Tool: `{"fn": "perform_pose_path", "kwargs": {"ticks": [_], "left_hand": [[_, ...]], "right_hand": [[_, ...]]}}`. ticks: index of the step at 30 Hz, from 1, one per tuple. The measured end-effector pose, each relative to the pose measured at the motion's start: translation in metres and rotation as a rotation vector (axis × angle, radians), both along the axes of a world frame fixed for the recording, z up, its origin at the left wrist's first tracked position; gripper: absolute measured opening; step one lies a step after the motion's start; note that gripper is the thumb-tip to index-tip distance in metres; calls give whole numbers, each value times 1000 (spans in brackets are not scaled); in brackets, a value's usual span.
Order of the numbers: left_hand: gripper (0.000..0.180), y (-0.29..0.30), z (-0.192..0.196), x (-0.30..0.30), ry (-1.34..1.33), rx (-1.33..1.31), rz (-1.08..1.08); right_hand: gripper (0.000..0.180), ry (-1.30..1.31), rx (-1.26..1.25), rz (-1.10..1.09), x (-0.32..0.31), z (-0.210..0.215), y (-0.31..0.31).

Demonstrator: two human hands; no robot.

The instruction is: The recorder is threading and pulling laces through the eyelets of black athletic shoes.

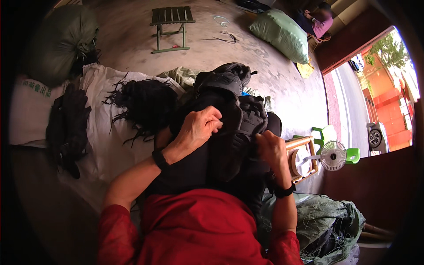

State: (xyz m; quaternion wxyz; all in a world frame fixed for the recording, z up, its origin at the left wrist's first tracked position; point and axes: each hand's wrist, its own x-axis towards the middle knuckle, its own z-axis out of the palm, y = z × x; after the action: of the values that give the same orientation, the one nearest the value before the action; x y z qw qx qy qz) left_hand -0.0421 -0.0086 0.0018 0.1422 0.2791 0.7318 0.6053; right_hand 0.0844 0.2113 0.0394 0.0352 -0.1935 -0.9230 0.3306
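The left hand [204, 126] at nine o'clock and right hand [271, 150] at four are apparently handling a lobed, black, padded fabric piece [254, 117], fingers curled, pinch impossible to tell, next likely needing steadiness.

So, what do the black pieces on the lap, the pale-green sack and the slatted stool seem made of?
Black pieces: probably padded fabric, matte with faintly shiny raised panels; those could be rubber. Pale-green sack: likely woven plastic, with a slight sheen and creased sides. Slatted stool: perhaps dull wood, from its flat strips; painted metal legs remain possible.
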Motion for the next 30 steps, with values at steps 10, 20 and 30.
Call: {"fn": "perform_pose_path", "kwargs": {"ticks": [10,20,30], "left_hand": [[7,20,4,3,361,-66,24],[7,36,22,22,930,-335,108],[4,30,39,-27,1214,-96,-413]], "right_hand": [[16,278,-329,-81,12,-13,-14],[18,255,-339,-92,12,-14,-11],[39,399,461,458,-3,4,33]]}}
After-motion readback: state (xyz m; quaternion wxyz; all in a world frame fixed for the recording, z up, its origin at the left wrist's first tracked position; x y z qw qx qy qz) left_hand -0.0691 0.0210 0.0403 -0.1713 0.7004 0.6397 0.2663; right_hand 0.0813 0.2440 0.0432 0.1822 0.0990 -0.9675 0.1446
